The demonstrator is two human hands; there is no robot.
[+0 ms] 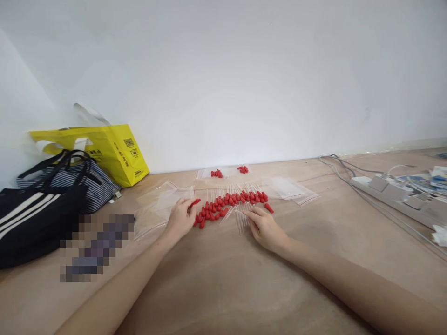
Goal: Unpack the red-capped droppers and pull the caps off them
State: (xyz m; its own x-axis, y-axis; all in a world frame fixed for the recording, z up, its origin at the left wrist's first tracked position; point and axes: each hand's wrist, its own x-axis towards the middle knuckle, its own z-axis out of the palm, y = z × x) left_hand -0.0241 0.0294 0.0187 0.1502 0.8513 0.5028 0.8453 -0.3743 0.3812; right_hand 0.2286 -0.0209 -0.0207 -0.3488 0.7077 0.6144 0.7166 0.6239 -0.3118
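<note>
Left fingers (pixel 191 206) partly hide red bulb (pixel 196 202); pixelated patch masks object (pixel 101 246).

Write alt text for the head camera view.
A left hand pinches a red bulb and a right hand touches clear tubes beside a cluster of red bulbs on a table. Clear bags lie nearby, with yellow and black bags at left, a power strip at right.
</note>
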